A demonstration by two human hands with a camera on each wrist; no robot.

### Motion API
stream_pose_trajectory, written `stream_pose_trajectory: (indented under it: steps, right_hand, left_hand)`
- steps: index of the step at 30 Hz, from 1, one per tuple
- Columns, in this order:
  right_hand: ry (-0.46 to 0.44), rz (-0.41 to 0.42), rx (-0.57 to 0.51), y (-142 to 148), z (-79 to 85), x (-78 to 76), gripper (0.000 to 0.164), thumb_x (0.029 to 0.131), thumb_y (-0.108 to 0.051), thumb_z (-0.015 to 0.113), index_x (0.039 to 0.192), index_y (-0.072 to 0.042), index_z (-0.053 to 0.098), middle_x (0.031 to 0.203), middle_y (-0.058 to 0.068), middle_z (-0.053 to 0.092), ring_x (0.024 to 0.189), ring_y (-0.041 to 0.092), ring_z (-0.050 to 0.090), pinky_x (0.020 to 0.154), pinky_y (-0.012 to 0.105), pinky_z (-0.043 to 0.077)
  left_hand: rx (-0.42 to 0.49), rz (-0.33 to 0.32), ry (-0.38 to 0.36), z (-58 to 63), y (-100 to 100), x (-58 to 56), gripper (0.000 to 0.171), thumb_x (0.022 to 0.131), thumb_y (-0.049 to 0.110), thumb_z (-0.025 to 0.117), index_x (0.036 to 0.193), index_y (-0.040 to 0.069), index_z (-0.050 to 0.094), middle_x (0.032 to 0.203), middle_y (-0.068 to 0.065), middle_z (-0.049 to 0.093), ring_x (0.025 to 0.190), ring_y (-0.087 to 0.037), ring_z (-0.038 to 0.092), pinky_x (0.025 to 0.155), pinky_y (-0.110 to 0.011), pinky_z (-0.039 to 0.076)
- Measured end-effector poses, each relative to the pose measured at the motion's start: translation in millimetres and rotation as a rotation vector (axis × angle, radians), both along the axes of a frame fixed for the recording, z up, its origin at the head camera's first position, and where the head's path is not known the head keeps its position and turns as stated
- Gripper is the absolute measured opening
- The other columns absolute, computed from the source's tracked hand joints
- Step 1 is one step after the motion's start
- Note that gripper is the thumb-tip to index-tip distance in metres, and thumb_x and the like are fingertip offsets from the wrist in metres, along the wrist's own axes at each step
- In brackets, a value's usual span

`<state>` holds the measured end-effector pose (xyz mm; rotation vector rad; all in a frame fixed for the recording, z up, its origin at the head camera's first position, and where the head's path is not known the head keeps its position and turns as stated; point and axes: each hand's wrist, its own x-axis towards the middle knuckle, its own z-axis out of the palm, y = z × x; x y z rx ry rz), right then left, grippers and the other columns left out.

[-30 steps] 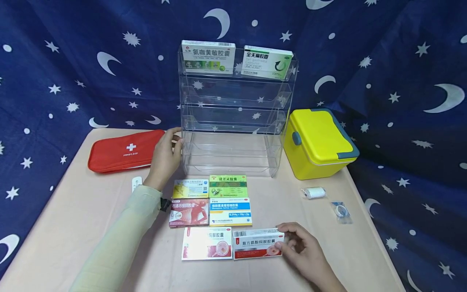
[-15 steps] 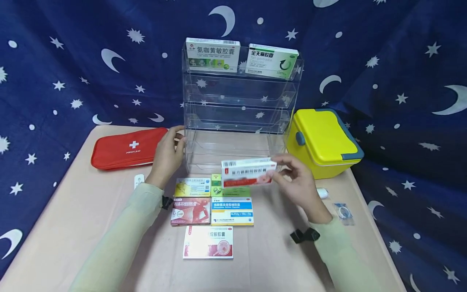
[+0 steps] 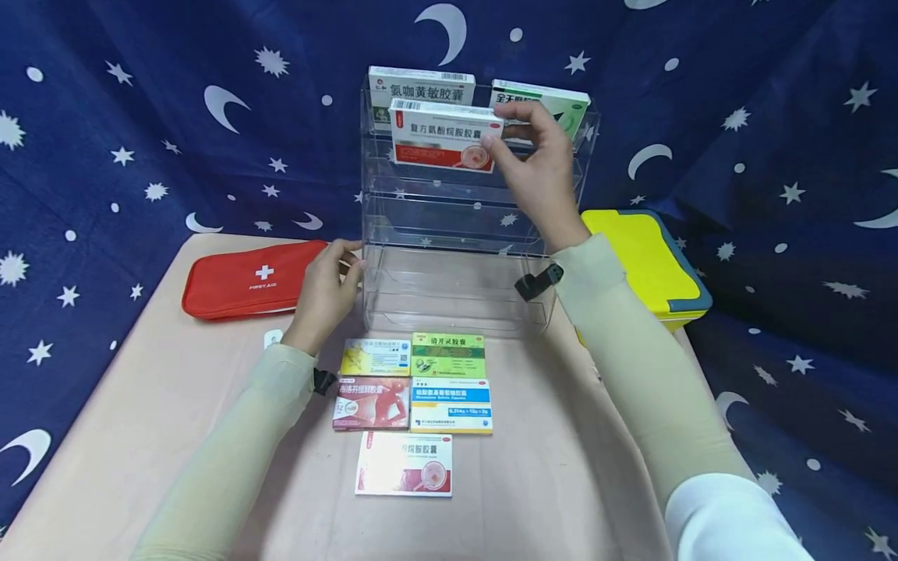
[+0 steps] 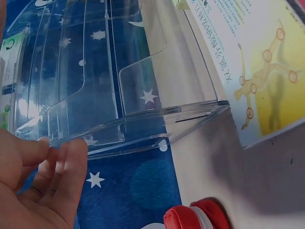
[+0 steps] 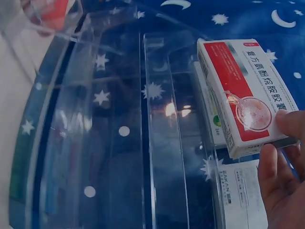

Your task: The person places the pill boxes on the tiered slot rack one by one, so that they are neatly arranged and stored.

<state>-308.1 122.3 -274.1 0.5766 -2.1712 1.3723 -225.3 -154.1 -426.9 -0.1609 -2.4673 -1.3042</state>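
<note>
My right hand [image 3: 536, 160] pinches a red-and-white medicine box [image 3: 445, 140] by its right end. The box is raised in front of the upper tiers of a clear acrylic display rack [image 3: 456, 319]. In the right wrist view, thumb and fingers hold the same medicine box [image 5: 248, 95], and the rack's tiers lie to its left. My left hand [image 3: 328, 292] grips the rack's left side low down; the left wrist view has that hand [image 4: 47, 181] at the clear side edge. Two boxes stand in the top tier: a white-and-green box [image 3: 421, 84] and a green capsule box [image 3: 571, 105], partly hidden.
Several medicine boxes lie flat before the rack, among them a green box [image 3: 449, 356], a blue-and-white box [image 3: 452, 407] and a pink box [image 3: 372, 403]. A red first-aid pouch [image 3: 249, 280] lies left. A yellow case [image 3: 638, 257] stands right, partly behind my right arm.
My right hand has lifted the red-and-white medicine box off the table and carried it up and forward to the rack's upper tiers. The left hand has stayed at the rack's side.
</note>
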Motion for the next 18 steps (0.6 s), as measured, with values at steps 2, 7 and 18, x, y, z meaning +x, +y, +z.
stream_pose_trajectory:
  steps: [2,7,18]
  right_hand:
    - [0.003,-0.008,0.033,-5,3.7,-12.0,0.032,0.094,-0.013,0.075,0.125,-0.011,0.066,0.123,-0.006,0.062,0.104,0.009,0.063,0.084,0.026,0.056]
    - [0.000,0.002,0.106,-16,3.2,-27.7,0.029,0.094,-0.015,0.075,0.122,-0.014,0.067,0.121,-0.007,0.062,0.103,0.007,0.063,0.083,0.026,0.056]
    - [-0.037,0.049,0.209,-25,-14.8,-37.8,0.027,0.095,-0.015,0.073,0.121,-0.012,0.067,0.122,-0.001,0.059,0.105,0.007,0.065,0.088,0.026,0.054]
  left_hand:
    - [0.003,-0.001,-0.003,0.5,0,-0.5,0.031,0.101,0.005,0.062,0.132,0.002,0.060,0.099,-0.011,0.062,0.090,-0.028,0.065,0.067,-0.037,0.058]
    - [0.009,-0.006,-0.007,1.3,0,-1.8,0.031,0.101,0.006,0.063,0.132,0.002,0.060,0.099,-0.010,0.061,0.089,-0.026,0.065,0.067,-0.036,0.059]
    - [0.013,-0.007,-0.032,-1.6,-1,-1.2,0.033,0.102,0.009,0.062,0.134,0.004,0.059,0.100,-0.009,0.061,0.090,-0.025,0.064,0.068,-0.038,0.060]
